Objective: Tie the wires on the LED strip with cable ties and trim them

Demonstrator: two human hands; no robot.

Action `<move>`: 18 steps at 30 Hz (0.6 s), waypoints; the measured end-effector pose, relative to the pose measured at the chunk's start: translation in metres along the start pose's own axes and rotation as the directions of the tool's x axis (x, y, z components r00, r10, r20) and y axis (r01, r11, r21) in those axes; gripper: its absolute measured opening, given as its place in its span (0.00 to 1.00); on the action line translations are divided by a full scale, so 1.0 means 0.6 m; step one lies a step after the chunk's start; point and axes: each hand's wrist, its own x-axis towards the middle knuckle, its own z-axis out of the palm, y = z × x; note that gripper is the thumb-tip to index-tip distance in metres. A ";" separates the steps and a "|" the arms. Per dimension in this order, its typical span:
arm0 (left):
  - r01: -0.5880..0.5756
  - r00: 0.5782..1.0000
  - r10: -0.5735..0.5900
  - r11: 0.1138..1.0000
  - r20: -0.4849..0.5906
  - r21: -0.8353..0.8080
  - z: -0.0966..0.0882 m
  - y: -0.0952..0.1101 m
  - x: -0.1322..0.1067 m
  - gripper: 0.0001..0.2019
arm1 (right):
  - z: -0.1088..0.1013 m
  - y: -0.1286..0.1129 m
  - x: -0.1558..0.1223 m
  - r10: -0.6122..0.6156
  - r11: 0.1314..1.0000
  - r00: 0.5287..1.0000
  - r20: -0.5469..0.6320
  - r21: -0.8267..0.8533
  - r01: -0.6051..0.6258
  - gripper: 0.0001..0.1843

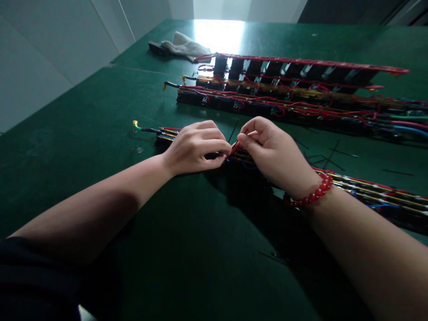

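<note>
A long black wiring assembly with brass-coloured rods and red and blue wires lies across the table beneath both hands. My left hand rests over its left part, thumb and fingertips pinched together; what they grip is too small to make out. Just to its right, my right hand pinches a short length of red wire against the assembly. A thin black cable tie sticks up between the two hands. From the assembly's left end comes a dark lead with a yellow tip.
Behind lie more wired assemblies, one standing taller with red wire along its top. Several loose cable ties are scattered at the right, others near the front. A grey cloth lies at the back of the green table.
</note>
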 end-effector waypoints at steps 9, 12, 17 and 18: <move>-0.001 0.999 0.000 1.000 0.033 0.015 -0.001 -0.001 -0.001 0.04 | 0.000 0.007 0.002 0.063 0.993 0.998 0.029 0.097 -0.065 0.05; 0.030 0.998 -0.029 0.999 0.051 -0.021 -0.002 0.000 -0.001 0.04 | -0.001 0.005 0.002 0.084 0.981 0.994 0.066 0.172 -0.095 0.07; 0.122 0.991 -0.117 0.989 0.069 -0.083 -0.006 0.000 -0.002 0.05 | -0.006 -0.005 0.000 0.044 0.973 0.997 0.066 0.223 -0.058 0.13; 0.133 0.989 -0.127 0.987 0.070 -0.088 -0.006 0.000 -0.003 0.06 | -0.007 -0.007 0.000 0.027 0.977 0.998 0.059 0.210 -0.039 0.14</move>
